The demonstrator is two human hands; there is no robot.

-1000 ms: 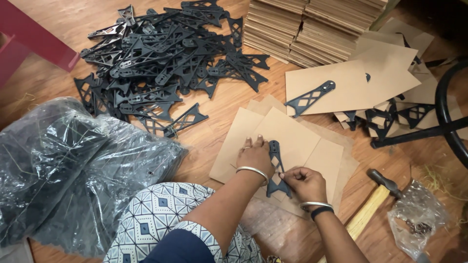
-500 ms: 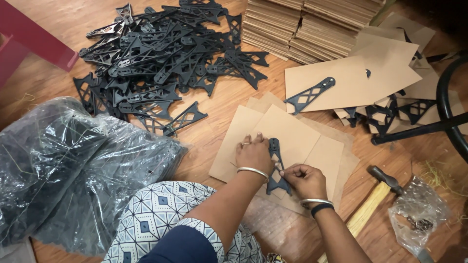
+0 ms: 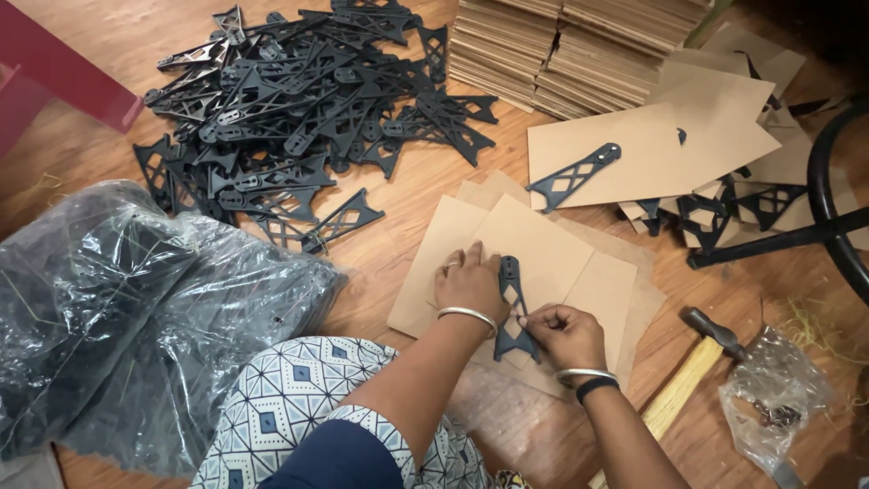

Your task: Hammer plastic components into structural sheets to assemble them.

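A black metal bracket (image 3: 512, 303) with lattice cut-outs lies on overlapping brown cardboard sheets (image 3: 543, 246) on the wooden floor. My left hand (image 3: 470, 282) rests flat on the cardboard, its fingers against the bracket's left edge. My right hand (image 3: 563, 330) pinches the bracket's wide lower end with curled fingers. Both wrists wear bangles.
A big pile of several black brackets (image 3: 299, 100) lies at the upper left. Stacked cardboard sheets (image 3: 561, 45) sit at the top. Another bracket (image 3: 572, 175) rests on a cardboard sheet to the right. A hammer (image 3: 688, 376), a small plastic bag (image 3: 778, 398) and large plastic bags (image 3: 118, 308) surround me.
Both hands stay on the bracket; my left hand has shifted slightly on the cardboard. The view has tilted a little.
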